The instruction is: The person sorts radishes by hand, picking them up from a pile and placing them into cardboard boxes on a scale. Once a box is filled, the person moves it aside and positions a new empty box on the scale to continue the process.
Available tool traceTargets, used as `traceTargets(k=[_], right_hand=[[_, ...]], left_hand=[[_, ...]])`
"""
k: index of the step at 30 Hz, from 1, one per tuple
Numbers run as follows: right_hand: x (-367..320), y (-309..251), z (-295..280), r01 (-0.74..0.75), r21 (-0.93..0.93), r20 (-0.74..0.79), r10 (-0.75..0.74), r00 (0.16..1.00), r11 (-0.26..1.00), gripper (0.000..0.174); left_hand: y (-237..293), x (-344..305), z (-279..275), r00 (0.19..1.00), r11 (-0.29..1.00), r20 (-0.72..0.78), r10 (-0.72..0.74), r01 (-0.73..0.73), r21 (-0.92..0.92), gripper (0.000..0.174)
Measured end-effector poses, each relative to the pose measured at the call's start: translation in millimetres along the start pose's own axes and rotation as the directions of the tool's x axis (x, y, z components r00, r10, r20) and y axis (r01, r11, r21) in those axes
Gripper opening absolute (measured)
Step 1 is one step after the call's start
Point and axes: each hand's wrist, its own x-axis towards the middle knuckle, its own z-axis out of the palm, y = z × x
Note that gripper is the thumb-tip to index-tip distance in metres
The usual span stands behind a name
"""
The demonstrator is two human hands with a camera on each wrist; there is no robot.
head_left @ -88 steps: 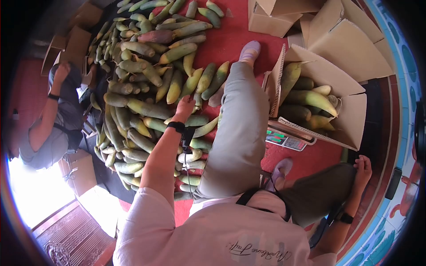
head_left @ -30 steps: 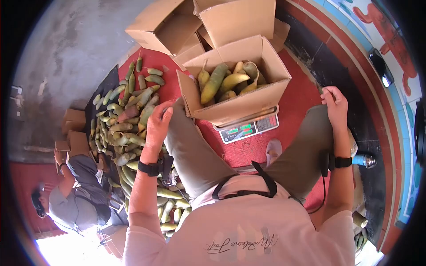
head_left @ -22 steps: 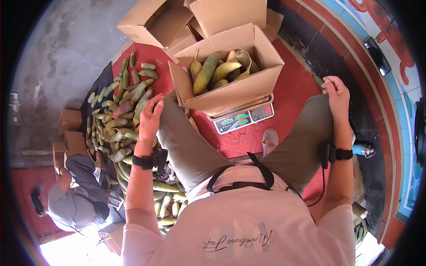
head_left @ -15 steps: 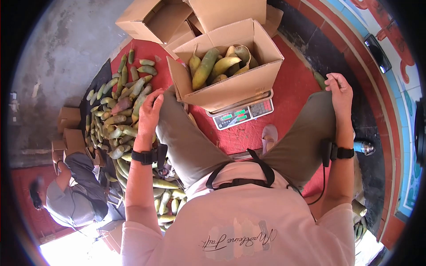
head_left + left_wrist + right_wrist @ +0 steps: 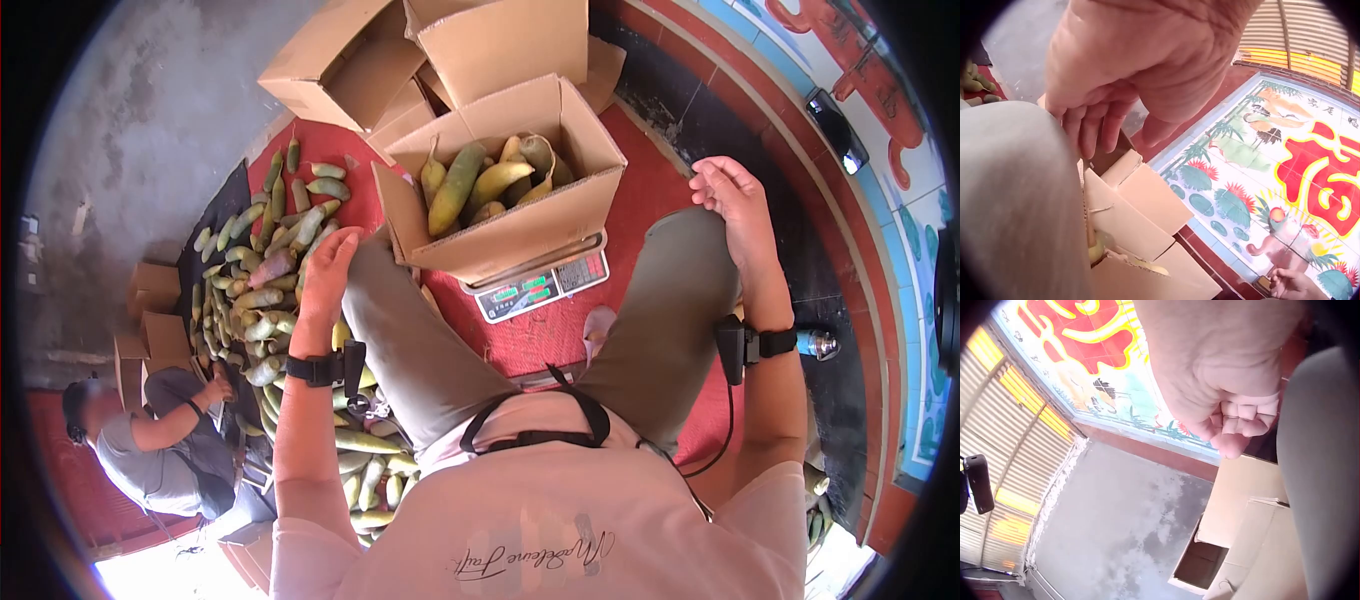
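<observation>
In the head view, my left hand rests by the left knee with its fingers loosely bent and nothing in it. The left wrist view shows the same hand hanging relaxed over the trouser leg. My right hand is at the right knee, empty, its fingers loosely curled. Between the legs stands an open cardboard box on a digital scale with green lit digits. Several long green-yellow radishes lie inside the box.
A large pile of radishes covers the floor at the left. Empty cardboard boxes stand beyond the scale. At the far left another person sits by more boxes. A blue flask lies at the right, near the tiled wall.
My left hand has come away from the radish pile to the left knee. The right hand has stayed by its knee, shifting slightly inward. The head view has swung toward the box.
</observation>
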Motion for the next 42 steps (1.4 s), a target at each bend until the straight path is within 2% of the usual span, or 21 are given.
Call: traceTargets(k=[2, 5, 7, 9, 10, 11, 13, 15, 17, 19, 21, 22, 23, 24, 25, 27, 29, 30, 32, 36, 42], right_hand=[[11.0, -9.7, 0.0, -0.038, 0.053, 0.035, 0.036, 0.999, 0.998, 0.016], [35.1, -19.3, 2.7, -0.006, -0.052, 0.045, 0.008, 0.999, 0.999, 0.018], [56.6, -10.4, 9.2, -0.022, -0.174, 0.177, 0.053, 0.983, 0.984, 0.022], [78.3, 10.3, 20.9, 0.050, -0.300, 0.266, 0.033, 0.963, 0.953, 0.030], [90.5, 22.5, 27.8, 0.028, -0.359, 0.281, 0.079, 0.956, 0.933, 0.034], [100.7, 31.6, 34.4, 0.004, -0.416, 0.291, 0.129, 0.948, 0.909, 0.039], [111.3, 33.9, 50.0, 0.034, -0.492, 0.350, 0.161, 0.923, 0.870, 0.049], [128.6, 45.0, 65.0, 0.225, -0.685, 0.409, 0.110, 0.906, 0.693, 0.055], [133.1, 51.5, 82.1, 0.202, -0.740, 0.405, 0.186, 0.895, 0.642, 0.057], [132.1, 53.8, 92.7, 0.138, -0.783, 0.330, 0.218, 0.919, 0.606, 0.052], [128.2, 42.3, 95.1, 0.098, -0.812, 0.298, 0.265, 0.917, 0.576, 0.045], [129.3, 46.4, 97.1, 0.101, -0.810, 0.289, 0.244, 0.926, 0.578, 0.044], [130.4, 50.3, 98.5, 0.106, -0.808, 0.282, 0.223, 0.933, 0.580, 0.043], [130.8, 50.4, 100.0, 0.091, -0.826, 0.281, 0.266, 0.922, 0.556, 0.039], [130.6, 48.9, 101.1, 0.081, -0.843, 0.281, 0.308, 0.909, 0.532, 0.036], [129.8, 49.3, 101.5, 0.034, -0.840, 0.247, 0.326, 0.913, 0.541, 0.031], [131.7, 54.2, 101.0, 0.029, -0.837, 0.251, 0.337, 0.907, 0.546, 0.026], [130.9, 54.5, 100.4, 0.004, -0.839, 0.231, 0.351, 0.907, 0.544, 0.026], [127.0, 53.7, 99.5, 0.079, -0.838, 0.283, 0.305, 0.909, 0.540, 0.024], [123.1, 52.9, 99.1, 0.091, -0.823, 0.294, 0.282, 0.914, 0.561, 0.023], [109.9, 52.0, 87.2, 0.078, -0.814, 0.256, 0.234, 0.938, 0.576, 0.023]], left_hand=[[-1.7, 10.2, -2.7, 1.000, 1.000, -0.014, -0.010, 0.010, 0.023, 0.030], [-1.3, 28.8, -2.6, 0.999, 0.998, -0.016, -0.047, 0.048, 0.046, 0.033], [-1.2, 42.6, 1.5, 0.982, 0.982, 0.009, -0.188, 0.188, 0.018, 0.037], [-2.2, 57.7, 3.9, 0.975, 0.975, 0.041, -0.220, 0.219, 0.029, 0.037], [-0.6, 65.2, 4.7, 0.953, 0.956, 0.083, -0.292, 0.288, 0.057, 0.033], [-0.6, 73.5, 4.7, 0.923, 0.930, 0.123, -0.365, 0.356, 0.092, 0.030], [-10.1, 91.1, -0.4, 0.912, 0.926, 0.179, -0.368, 0.344, 0.152, 0.026], [-13.1, 105.5, 1.6, 0.872, 0.859, 0.111, -0.476, 0.434, 0.272, 0.028], [-22.0, 116.2, 1.8, 0.845, 0.818, 0.094, -0.526, 0.473, 0.328, 0.032], [-34.9, 120.8, 2.3, 0.823, 0.816, 0.148, -0.548, 0.487, 0.312, 0.033], [-27.2, 119.2, 10.3, 0.735, 0.751, 0.177, -0.654, 0.605, 0.264, 0.035], [-30.3, 119.9, 12.6, 0.733, 0.753, 0.197, -0.651, 0.592, 0.286, 0.035], [-32.7, 121.1, 13.8, 0.771, 0.780, 0.170, -0.614, 0.558, 0.283, 0.036], [-34.3, 122.4, 16.9, 0.806, 0.806, 0.144, -0.574, 0.524, 0.277, 0.036], [-27.6, 119.8, 24.8, 0.805, 0.807, 0.163, -0.571, 0.514, 0.292, 0.036], [-16.7, 111.8, 35.6, 0.840, 0.773, 0.136, -0.525, 0.403, 0.491, 0.038], [-28.0, 115.1, 29.5, 0.821, 0.753, 0.175, -0.543, 0.384, 0.535, 0.036], [-32.2, 115.8, 26.9, 0.832, 0.756, 0.164, -0.530, 0.376, 0.536, 0.034], [-31.9, 114.6, 31.4, 0.836, 0.758, 0.146, -0.529, 0.389, 0.523, 0.027], [-28.6, 112.5, 36.0, 0.853, 0.774, 0.143, -0.502, 0.369, 0.515, 0.023], [-38.1, 101.8, 32.7, 0.924, 0.881, 0.149, -0.351, 0.273, 0.385, 0.020]])
